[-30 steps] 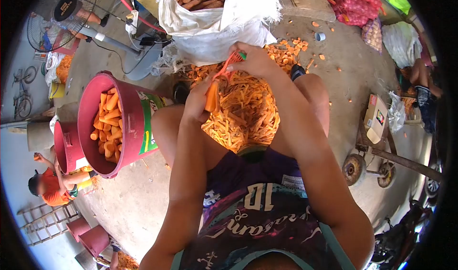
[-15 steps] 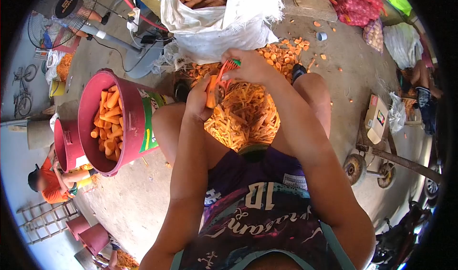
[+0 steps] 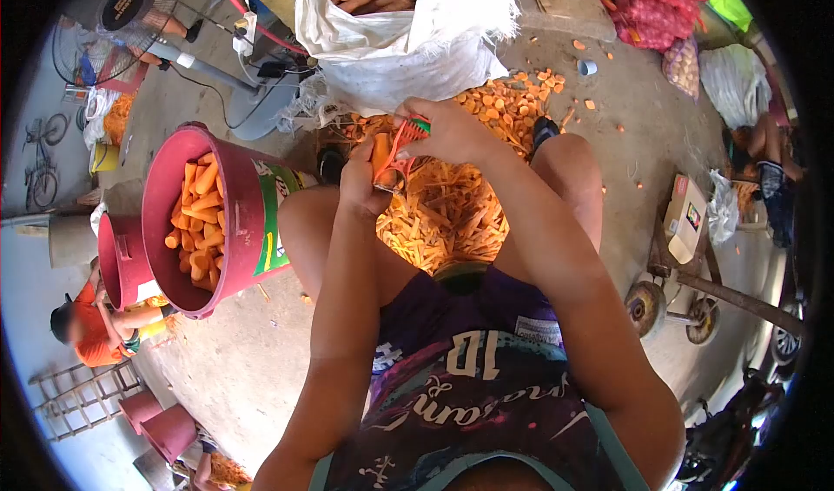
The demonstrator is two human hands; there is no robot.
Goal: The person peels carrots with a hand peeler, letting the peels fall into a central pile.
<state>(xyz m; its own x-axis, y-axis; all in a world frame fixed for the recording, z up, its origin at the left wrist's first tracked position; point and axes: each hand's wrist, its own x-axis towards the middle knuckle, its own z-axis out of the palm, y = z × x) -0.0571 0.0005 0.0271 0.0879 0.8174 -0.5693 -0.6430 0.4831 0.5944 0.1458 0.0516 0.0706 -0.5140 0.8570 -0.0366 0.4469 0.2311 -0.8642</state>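
Observation:
My left hand (image 3: 363,183) is closed around a peeled-looking orange carrot (image 3: 380,151), held upright above the peelings. Wrapped round the handle of a red and green peeler (image 3: 401,144) is my right hand (image 3: 443,131); the peeler's head lies against the carrot's side. A heap of carrot peelings (image 3: 452,200) fills the space between my knees. Beyond it, cut carrot ends (image 3: 508,100) are scattered on the floor. On the left a red tub (image 3: 165,265) holds several peeled carrots (image 3: 201,222).
A white sack (image 3: 382,65) of unpeeled carrots stands ahead. A fan (image 3: 187,61) and cable are at upper left. Red net bags (image 3: 656,5) lie at upper right, a wheeled cart (image 3: 686,274) at right. A person in orange (image 3: 95,339) sits at left.
The peeler has slid down along the carrot toward me, and my right hand has shifted slightly left. My left hand still grips the carrot.

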